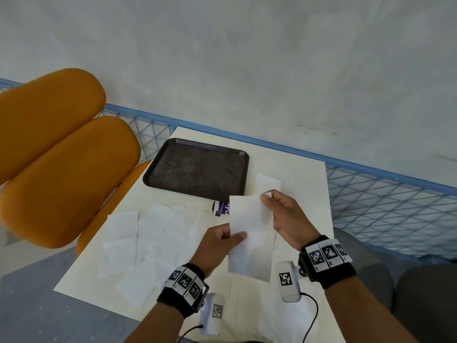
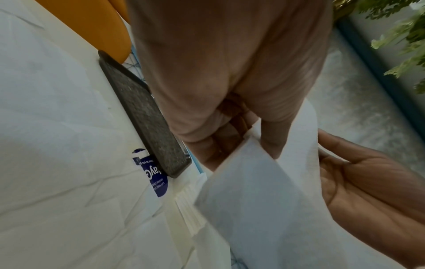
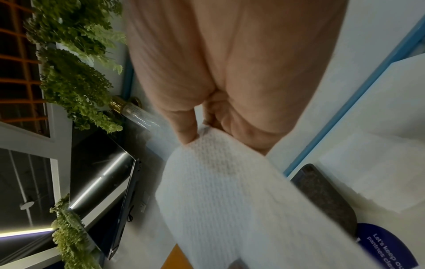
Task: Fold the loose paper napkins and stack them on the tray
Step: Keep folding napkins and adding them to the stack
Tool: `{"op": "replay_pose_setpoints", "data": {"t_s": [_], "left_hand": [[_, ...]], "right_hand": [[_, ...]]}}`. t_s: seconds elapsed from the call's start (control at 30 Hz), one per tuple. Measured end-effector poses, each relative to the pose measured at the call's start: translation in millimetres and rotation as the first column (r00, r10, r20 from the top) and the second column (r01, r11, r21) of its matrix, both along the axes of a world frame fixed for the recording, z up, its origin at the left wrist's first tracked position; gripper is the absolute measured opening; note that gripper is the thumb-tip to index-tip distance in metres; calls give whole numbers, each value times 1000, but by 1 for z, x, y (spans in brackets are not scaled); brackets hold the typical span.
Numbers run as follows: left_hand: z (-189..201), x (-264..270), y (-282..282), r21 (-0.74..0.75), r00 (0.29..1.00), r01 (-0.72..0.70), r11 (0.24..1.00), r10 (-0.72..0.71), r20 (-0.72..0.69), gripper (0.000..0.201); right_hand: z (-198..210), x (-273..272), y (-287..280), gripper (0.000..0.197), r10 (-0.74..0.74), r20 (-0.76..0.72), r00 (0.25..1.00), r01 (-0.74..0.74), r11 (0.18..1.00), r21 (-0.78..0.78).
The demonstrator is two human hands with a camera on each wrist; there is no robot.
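A white paper napkin hangs in the air above the white table. My left hand pinches its left edge about halfway down, thumb on top. My right hand pinches its top right corner. The left wrist view shows the napkin between thumb and fingers; in the right wrist view the napkin hangs from the fingertips. The dark brown tray lies beyond the hands with nothing on it. Several loose napkins lie spread flat on the table to the left, and one more napkin lies right of the tray.
An orange chair stands close against the table's left side. A blue round sticker lies on the table just in front of the tray. A blue wire fence runs behind and right of the table.
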State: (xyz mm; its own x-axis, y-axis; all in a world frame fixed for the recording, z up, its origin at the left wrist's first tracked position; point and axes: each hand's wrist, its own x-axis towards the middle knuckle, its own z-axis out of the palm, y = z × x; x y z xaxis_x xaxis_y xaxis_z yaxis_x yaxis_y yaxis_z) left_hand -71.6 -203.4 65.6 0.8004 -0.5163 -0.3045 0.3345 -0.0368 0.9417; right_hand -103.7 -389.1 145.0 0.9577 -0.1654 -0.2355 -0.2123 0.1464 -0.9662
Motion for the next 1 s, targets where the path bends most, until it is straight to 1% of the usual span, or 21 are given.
{"op": "replay_pose_setpoints", "data": {"t_s": [0.1,0.13,0.2,0.27,0.3,0.37,0.47,0.53,0.6,0.67,0.77,0.9,0.97,1.0], "left_hand": [[1,2,3,11,1000,-10,1000,10,10,12],[1,3,3,25,1000,-17,1000,17,19,12],[1,5,5,47,998,-38,998,35,55,12],[2,5,7,-17,992,-13,1000,15,122,7],[3,5,9,-53,987,10,999,-1,160,13],[6,7,7,-54,983,17,998,-7,184,21],[8,10,2,-4,981,25,1000,-24,192,26],[9,11,1,21,972,51,998,-54,227,26],[11,12,1,34,960,68,997,-75,271,26],[15,14,1,26,953,83,996,-87,291,28],[23,13,2,-13,972,97,995,-92,214,32],[26,7,6,-98,998,58,994,-56,22,30],[28,5,4,-58,999,28,998,-30,-25,29],[29,4,2,-14,1000,7,1000,-7,-17,27]], "right_hand": [[4,-3,1,26,-19,20,1000,19,999,35],[5,-2,0,24,-12,20,1000,11,999,42],[11,-2,-4,33,20,3,1000,-20,997,77],[18,-2,-8,42,53,-36,998,-49,994,101],[20,-2,-10,45,69,-44,997,-65,994,83],[20,-2,-13,42,79,-42,996,-79,997,-3],[13,-2,-14,24,19,-28,999,-22,990,-139],[2,-2,-16,15,23,-1,1000,-22,954,-299],[-8,-5,-17,13,107,-21,994,-106,898,-427],[-16,-9,-16,17,181,-93,979,-203,855,-477],[-23,-14,-15,12,221,-133,966,-258,835,-486],[-24,-17,-14,11,178,-129,976,-219,820,-528],[-24,-18,-12,11,166,-124,978,-207,827,-523],[-25,-18,-10,11,160,-122,980,-200,831,-519]]}}
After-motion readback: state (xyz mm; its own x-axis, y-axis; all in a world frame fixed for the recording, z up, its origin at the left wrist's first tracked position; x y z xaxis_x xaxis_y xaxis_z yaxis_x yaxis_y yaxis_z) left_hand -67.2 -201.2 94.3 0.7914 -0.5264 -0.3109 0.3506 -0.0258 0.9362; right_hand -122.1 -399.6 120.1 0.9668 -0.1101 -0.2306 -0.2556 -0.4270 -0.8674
